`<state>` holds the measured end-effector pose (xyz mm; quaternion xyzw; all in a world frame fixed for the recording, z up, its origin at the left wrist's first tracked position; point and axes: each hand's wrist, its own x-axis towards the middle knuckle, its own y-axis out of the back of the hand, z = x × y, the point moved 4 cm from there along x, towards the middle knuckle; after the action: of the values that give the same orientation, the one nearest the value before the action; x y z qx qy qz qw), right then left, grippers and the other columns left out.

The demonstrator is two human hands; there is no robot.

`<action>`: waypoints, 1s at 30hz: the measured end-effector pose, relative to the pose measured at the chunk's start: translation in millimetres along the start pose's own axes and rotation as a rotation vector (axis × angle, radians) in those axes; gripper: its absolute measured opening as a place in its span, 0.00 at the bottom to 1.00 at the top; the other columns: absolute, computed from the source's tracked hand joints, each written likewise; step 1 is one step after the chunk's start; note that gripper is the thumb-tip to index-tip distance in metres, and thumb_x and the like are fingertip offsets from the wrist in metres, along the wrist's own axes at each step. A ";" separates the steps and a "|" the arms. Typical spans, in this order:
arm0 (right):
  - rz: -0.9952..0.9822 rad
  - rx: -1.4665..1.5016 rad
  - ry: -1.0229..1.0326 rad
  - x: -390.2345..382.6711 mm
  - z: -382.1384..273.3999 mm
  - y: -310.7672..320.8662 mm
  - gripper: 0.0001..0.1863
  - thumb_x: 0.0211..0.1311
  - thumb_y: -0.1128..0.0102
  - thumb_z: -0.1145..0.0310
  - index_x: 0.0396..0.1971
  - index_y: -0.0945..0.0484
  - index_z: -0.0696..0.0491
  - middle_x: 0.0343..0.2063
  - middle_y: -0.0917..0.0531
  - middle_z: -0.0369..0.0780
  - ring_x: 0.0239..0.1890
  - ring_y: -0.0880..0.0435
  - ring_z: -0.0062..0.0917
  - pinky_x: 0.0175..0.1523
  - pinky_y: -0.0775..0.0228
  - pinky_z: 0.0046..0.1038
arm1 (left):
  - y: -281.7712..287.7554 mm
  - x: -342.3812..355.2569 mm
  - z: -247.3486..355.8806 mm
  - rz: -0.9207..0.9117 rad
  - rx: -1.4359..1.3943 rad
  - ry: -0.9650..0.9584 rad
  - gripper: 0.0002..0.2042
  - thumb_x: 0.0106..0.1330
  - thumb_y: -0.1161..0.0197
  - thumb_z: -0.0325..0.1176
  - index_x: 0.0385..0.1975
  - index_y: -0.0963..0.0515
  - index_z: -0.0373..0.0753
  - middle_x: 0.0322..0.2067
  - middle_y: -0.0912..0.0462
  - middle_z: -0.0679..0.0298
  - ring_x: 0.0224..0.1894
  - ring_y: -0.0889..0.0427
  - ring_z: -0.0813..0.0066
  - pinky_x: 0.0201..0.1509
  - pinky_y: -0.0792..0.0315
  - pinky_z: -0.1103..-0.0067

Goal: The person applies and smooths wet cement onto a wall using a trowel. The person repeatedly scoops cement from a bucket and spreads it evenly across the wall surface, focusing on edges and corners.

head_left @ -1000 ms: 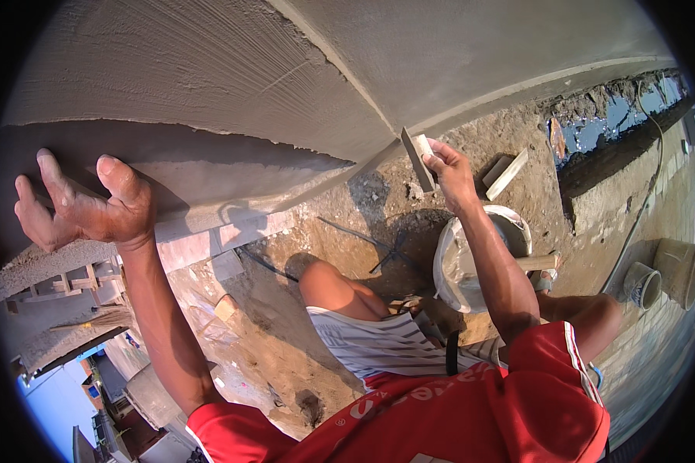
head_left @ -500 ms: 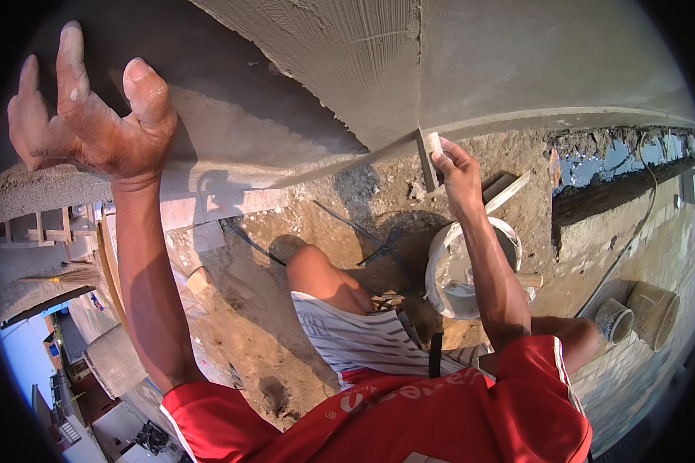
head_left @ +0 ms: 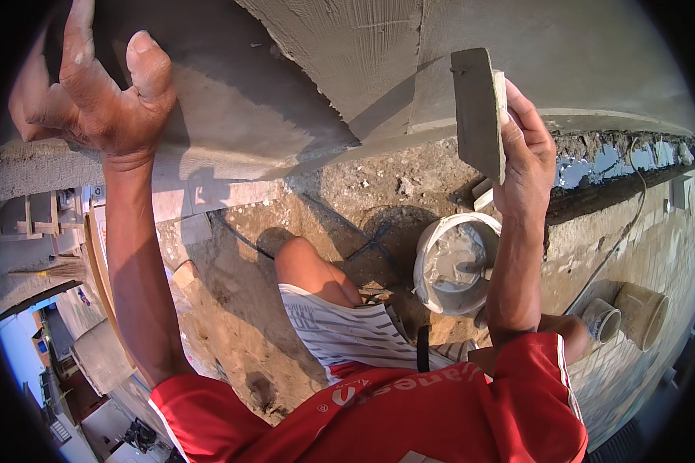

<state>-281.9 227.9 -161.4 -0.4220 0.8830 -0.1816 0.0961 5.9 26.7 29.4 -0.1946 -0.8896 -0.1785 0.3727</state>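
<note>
My right hand grips a small plastering float by its pale back piece, thumb on the near side and fingers round the far side. The float's flat grey face is turned left, smeared with wet plaster, and it stands off the wall, casting a shadow there. In front is the wall, coated with grey plaster, partly combed with ridges and partly smooth. My left hand is raised at the far left with fingers spread and bent; whether its fingertips touch the wall is unclear. It holds nothing visible.
Below my right forearm stands a white bucket with grey mix and a tool handle inside. Two more buckets sit at the right on paving. A dark cord crosses the dirt ground by my knee. A broom lies far left.
My right hand has drawn the float away from the wall's lower edge, up and to the right, turning its flat face into view. My left hand has shifted slightly upward.
</note>
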 end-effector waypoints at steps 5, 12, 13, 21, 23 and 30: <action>0.068 -0.143 -0.272 -3.6 112.6 59.6 0.18 0.66 0.44 0.77 0.56 0.25 0.58 0.40 0.15 0.39 0.34 0.19 0.16 0.38 0.27 0.19 | 3.8 7.2 14.1 0.015 -0.021 0.067 0.22 0.61 0.40 0.48 0.52 0.22 0.42 0.54 0.33 0.57 0.59 0.42 0.60 0.64 0.47 0.64; 0.105 -0.072 -0.383 -8.5 185.1 69.5 0.18 0.66 0.45 0.79 0.56 0.27 0.59 0.39 0.15 0.38 0.34 0.19 0.15 0.36 0.26 0.20 | 6.0 9.8 18.8 0.033 0.038 0.018 0.25 0.65 0.43 0.50 0.52 0.23 0.36 0.53 0.31 0.47 0.56 0.37 0.57 0.61 0.45 0.62; 0.114 -0.060 -0.372 -8.0 188.4 69.7 0.19 0.66 0.45 0.79 0.57 0.27 0.59 0.39 0.15 0.39 0.34 0.19 0.16 0.35 0.26 0.21 | 5.4 9.5 19.4 0.042 0.033 0.016 0.25 0.65 0.43 0.51 0.52 0.23 0.36 0.53 0.31 0.47 0.56 0.37 0.57 0.61 0.45 0.62; 0.121 -0.139 -0.394 -5.3 197.8 59.7 0.17 0.66 0.45 0.79 0.55 0.25 0.59 0.38 0.15 0.39 0.33 0.19 0.17 0.34 0.26 0.21 | 7.2 11.1 20.0 0.040 0.007 0.022 0.25 0.65 0.42 0.51 0.52 0.23 0.36 0.54 0.32 0.48 0.58 0.39 0.57 0.62 0.46 0.62; 0.123 -0.143 -0.392 -5.3 198.3 57.8 0.17 0.66 0.45 0.78 0.55 0.25 0.59 0.37 0.15 0.38 0.33 0.19 0.16 0.33 0.26 0.21 | 7.0 12.4 20.7 0.042 -0.002 0.024 0.26 0.64 0.42 0.51 0.52 0.23 0.36 0.54 0.33 0.48 0.58 0.39 0.57 0.63 0.47 0.61; 0.075 -0.161 -0.406 -6.8 194.5 50.8 0.17 0.67 0.44 0.77 0.55 0.24 0.57 0.38 0.15 0.36 0.32 0.20 0.14 0.35 0.28 0.19 | 6.9 10.9 22.5 0.006 -0.001 0.041 0.25 0.64 0.42 0.49 0.52 0.23 0.35 0.57 0.36 0.54 0.60 0.43 0.56 0.66 0.48 0.61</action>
<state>-250.9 216.0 -359.8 -0.4231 0.8723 -0.0184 0.2446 -11.1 45.4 23.7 -0.1937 -0.8810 -0.1819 0.3914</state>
